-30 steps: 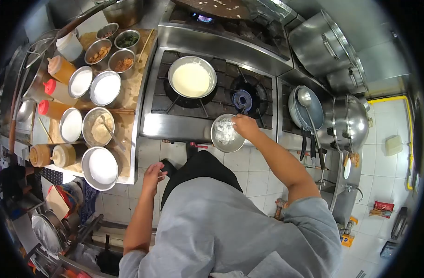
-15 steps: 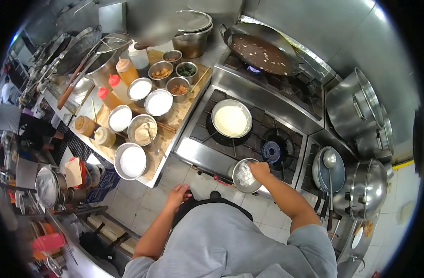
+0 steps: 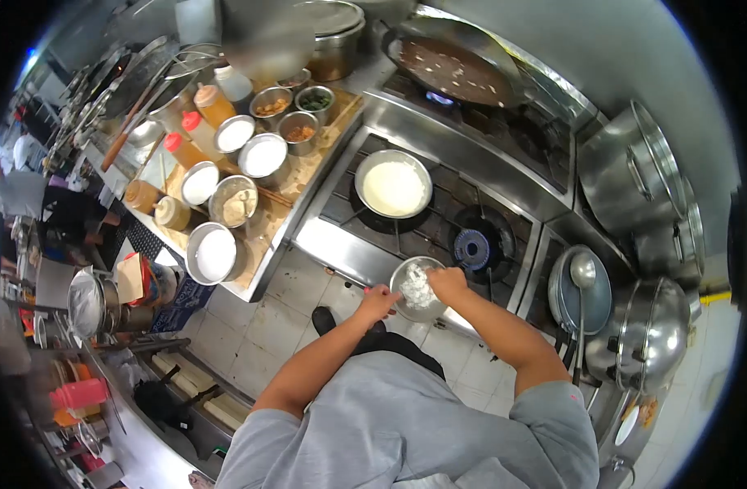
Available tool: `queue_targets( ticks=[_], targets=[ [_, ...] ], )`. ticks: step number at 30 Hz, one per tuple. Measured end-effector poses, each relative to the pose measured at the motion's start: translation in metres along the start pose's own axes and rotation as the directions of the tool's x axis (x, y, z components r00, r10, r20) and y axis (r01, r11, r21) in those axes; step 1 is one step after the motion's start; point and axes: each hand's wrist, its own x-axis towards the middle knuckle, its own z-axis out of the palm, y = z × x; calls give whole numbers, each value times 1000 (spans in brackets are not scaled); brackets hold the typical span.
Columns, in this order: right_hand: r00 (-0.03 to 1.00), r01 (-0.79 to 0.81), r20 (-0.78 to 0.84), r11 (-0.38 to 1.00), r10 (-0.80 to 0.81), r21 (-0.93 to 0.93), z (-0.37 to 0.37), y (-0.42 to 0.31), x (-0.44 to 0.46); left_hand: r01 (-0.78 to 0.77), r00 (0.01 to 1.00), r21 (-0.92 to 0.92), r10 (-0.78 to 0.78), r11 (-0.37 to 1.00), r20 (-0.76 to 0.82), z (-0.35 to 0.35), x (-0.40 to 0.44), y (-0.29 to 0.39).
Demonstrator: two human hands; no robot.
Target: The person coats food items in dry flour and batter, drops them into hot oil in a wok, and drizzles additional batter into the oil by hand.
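A steel bowl (image 3: 412,308) with a clumpy white powder (image 3: 417,287) inside is at the front edge of the stove. My right hand (image 3: 449,287) is closed at the bowl's right rim, its fingertips partly hidden. At the left rim is my left hand (image 3: 377,304), fingers bent and meeting the edge. Just beyond, a round pan (image 3: 392,184) of smooth pale cream-coloured mixture rests on a burner. To its right, a second burner (image 3: 472,249) shows a blue flame with nothing on it.
A wooden board (image 3: 269,218) at left carries steel bowls of white contents, toppings and squeeze bottles (image 3: 214,104). A wok (image 3: 451,69) of brown liquid stands over a flame behind. Large pots (image 3: 630,175), pans and a ladle (image 3: 582,273) crowd the right side. A person (image 3: 23,191) stands far left.
My left hand has moved up and right to the bowl's left rim. The bowl and my right hand have shifted slightly up and left in view. The white powder looks more heaped.
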Motion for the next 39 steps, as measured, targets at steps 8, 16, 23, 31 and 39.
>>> queue_targets(
  ticks=[8,16,23,31,39],
  targets=[
    [965,-89,-240,994,102,64,-15,-4,-12,-146,975,5,144,989,-168,21,18,0],
    [863,-161,-379,893,334,421,-65,-4,-5,-235,971,-9,234,972,-38,-2,20,67],
    [847,-165,-305,760,436,628,-40,-23,35,-155,988,-33,154,987,-30,-41,24,67],
    [861,-187,-308,814,406,550,-40,-54,56,-125,992,-140,122,982,-26,-59,23,67],
    [954,41,-244,726,176,686,-61,-74,80,-74,991,-169,53,983,-123,-125,7,35]
  ],
)
